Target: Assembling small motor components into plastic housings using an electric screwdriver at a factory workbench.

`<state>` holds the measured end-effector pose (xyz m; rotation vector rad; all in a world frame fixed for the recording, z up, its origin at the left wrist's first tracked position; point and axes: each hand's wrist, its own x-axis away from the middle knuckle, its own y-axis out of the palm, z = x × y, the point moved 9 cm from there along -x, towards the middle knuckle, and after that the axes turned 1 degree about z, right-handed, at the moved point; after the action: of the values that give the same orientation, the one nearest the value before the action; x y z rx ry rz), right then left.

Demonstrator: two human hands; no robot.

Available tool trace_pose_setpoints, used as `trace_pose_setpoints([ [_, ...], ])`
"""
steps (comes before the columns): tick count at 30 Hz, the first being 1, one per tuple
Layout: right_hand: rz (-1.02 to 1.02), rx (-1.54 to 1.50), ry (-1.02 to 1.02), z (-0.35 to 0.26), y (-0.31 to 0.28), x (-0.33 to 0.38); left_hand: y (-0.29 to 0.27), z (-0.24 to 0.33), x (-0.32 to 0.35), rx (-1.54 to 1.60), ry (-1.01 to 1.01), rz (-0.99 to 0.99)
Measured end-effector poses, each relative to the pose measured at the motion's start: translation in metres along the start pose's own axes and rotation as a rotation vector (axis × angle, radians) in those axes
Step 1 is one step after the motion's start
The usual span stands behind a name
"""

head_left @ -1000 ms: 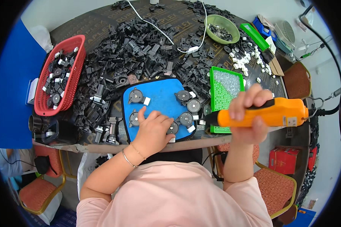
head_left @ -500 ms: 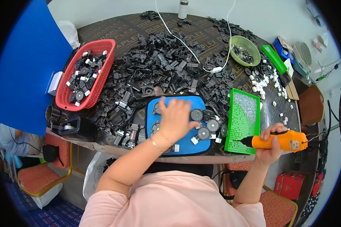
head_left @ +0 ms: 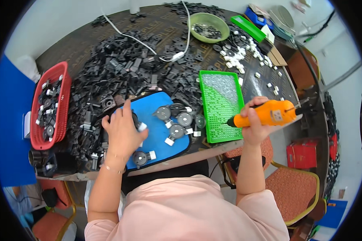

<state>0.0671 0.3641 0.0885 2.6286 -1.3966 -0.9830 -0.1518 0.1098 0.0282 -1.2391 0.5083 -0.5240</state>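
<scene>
My right hand [head_left: 255, 122] is wrapped round an orange electric screwdriver [head_left: 275, 113], its dark tip pointing left over a green perforated tray [head_left: 219, 127] that holds small silvery screws [head_left: 221, 87]. My left hand [head_left: 122, 130] is over the left edge of a blue mat [head_left: 155, 130], fingers apart, beside a black round part with a white tab [head_left: 142, 127]. That part is half hidden by the hand. Another black round part [head_left: 140, 158] lies near the mat's front edge. Several more, such as this disc-shaped part [head_left: 177, 131], are grouped on the mat's right side.
A big heap of black plastic parts [head_left: 120, 60] spreads behind the mat. At left stands a red basket [head_left: 64, 116] of similar parts. A green bowl [head_left: 195, 18], loose white pieces [head_left: 235, 60] and a white cable [head_left: 128, 37] are at the back. Chairs [head_left: 289, 188] stand below the table.
The view has swung right, so the table appears farther left. My left hand has moved from the mat's middle to its left edge. My right hand still grips the screwdriver beside the tray.
</scene>
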Motion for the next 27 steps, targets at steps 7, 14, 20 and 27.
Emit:
trace_pose_setpoints([
  [7,0.011,0.009,-0.031,0.005,-0.007,0.001,0.012,0.091,0.064,0.254,0.397,-0.273],
  [14,0.013,0.001,-0.049,0.011,-0.011,0.0,0.04,0.104,0.075,0.37,0.406,-0.378],
  [20,-0.035,0.061,-0.053,0.012,-0.006,0.001,0.042,0.095,0.058,0.325,0.388,-0.283],
  [27,-0.046,0.041,-0.048,0.012,-0.005,0.002,0.048,0.088,0.053,0.298,0.4,-0.211],
])
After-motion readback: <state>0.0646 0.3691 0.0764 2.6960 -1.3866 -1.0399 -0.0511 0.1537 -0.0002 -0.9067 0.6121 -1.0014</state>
